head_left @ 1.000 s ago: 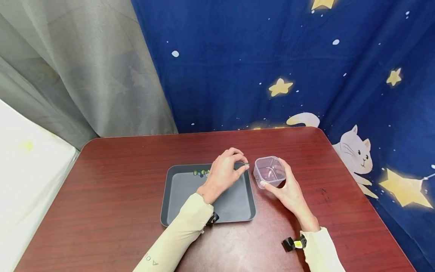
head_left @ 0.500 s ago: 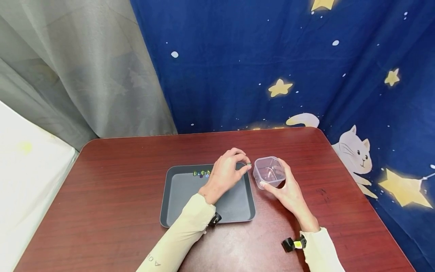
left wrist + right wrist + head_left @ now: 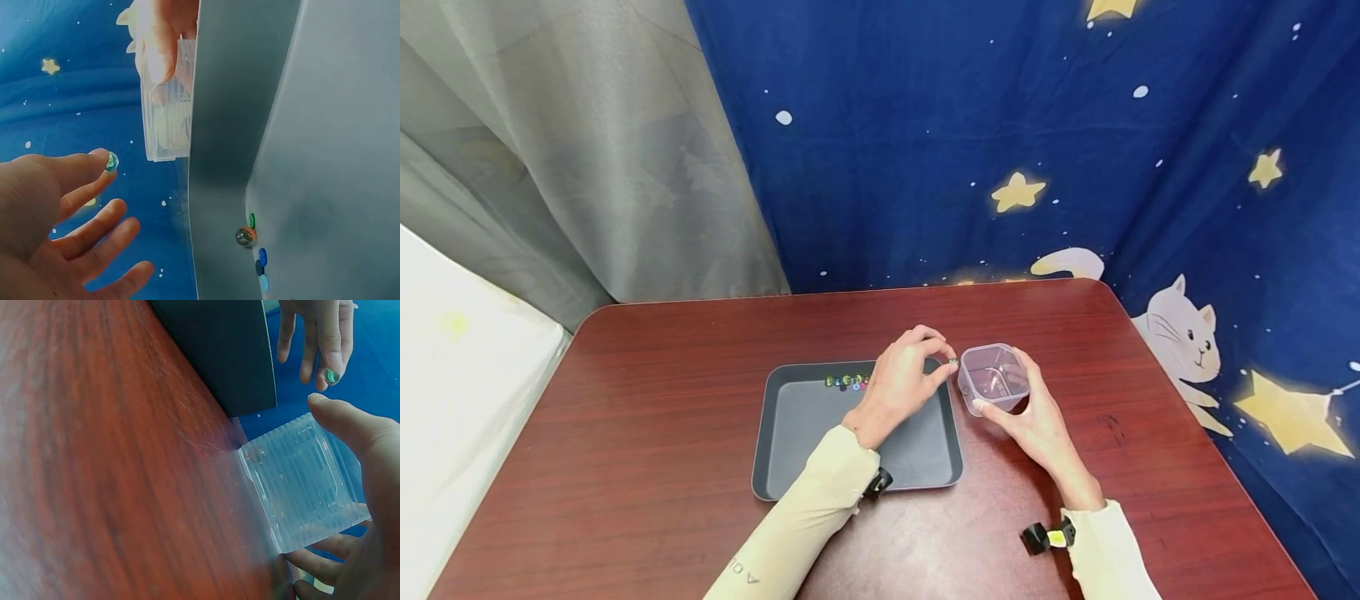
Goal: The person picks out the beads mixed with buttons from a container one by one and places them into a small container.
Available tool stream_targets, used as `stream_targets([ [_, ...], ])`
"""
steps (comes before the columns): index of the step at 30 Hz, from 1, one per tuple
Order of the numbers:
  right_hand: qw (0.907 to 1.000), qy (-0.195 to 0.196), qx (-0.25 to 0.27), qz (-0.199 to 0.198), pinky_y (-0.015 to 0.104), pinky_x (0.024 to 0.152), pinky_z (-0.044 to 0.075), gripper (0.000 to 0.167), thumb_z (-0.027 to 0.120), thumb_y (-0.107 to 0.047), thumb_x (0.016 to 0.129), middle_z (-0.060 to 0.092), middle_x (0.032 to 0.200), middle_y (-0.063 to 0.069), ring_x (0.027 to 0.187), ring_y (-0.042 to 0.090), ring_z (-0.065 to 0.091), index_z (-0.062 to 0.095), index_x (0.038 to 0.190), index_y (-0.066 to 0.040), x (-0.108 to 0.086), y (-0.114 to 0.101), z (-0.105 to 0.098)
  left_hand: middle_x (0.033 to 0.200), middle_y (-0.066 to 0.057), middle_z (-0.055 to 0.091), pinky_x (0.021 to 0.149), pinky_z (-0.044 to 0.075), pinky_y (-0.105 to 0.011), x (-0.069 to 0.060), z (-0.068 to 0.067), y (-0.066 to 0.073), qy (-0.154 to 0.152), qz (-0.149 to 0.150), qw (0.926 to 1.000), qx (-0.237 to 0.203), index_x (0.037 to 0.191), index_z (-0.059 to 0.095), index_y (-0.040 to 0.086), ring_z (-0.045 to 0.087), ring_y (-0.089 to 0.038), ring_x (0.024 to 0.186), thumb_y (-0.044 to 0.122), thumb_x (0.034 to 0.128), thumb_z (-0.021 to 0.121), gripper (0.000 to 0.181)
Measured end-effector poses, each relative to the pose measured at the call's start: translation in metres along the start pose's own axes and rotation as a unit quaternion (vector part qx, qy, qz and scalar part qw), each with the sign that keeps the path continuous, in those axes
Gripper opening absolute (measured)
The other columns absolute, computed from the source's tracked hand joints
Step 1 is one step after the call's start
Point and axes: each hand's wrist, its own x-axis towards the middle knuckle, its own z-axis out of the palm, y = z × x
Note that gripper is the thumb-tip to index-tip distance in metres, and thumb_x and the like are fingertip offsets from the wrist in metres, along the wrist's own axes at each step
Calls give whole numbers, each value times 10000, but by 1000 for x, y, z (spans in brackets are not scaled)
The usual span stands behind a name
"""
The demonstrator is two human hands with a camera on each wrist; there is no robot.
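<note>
My left hand (image 3: 895,382) pinches a small glass marble (image 3: 112,162) between thumb and index finger, over the tray's right back corner, close to the clear box's left rim. The other fingers of that hand are spread loosely in the left wrist view. My right hand (image 3: 1043,425) grips the clear plastic box (image 3: 300,481), thumb on one side and fingers on the other. The box (image 3: 995,382) stands open-topped to the right of the grey tray (image 3: 782,442). Several small coloured pieces (image 3: 847,380) lie along the tray's back edge, one a clear marble (image 3: 245,237).
Reddish-brown wooden table (image 3: 647,433) surrounds the tray. Behind it hang a grey curtain (image 3: 602,167) and a blue curtain (image 3: 880,150) with stars. A white sheet (image 3: 460,400) is at the far left.
My left hand has moved slightly right, bringing the pinched marble closer to the box. My right hand and the box have stayed in place.
</note>
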Motion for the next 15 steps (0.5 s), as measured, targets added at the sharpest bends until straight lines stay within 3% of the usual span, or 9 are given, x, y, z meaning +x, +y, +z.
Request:
stream_targets([
  [15, 10000, -21, -35, 71, 607, 1103, 402, 1043, 887, -351, 825, 452, 1569, 135, 1351, 359, 514, 242, 1640, -267, 0, 0, -1, 1159, 84, 688, 885, 568, -324, 1, 5, 3, -39, 74, 10000, 11, 1030, 792, 235, 658, -127, 1058, 299, 936, 794, 113],
])
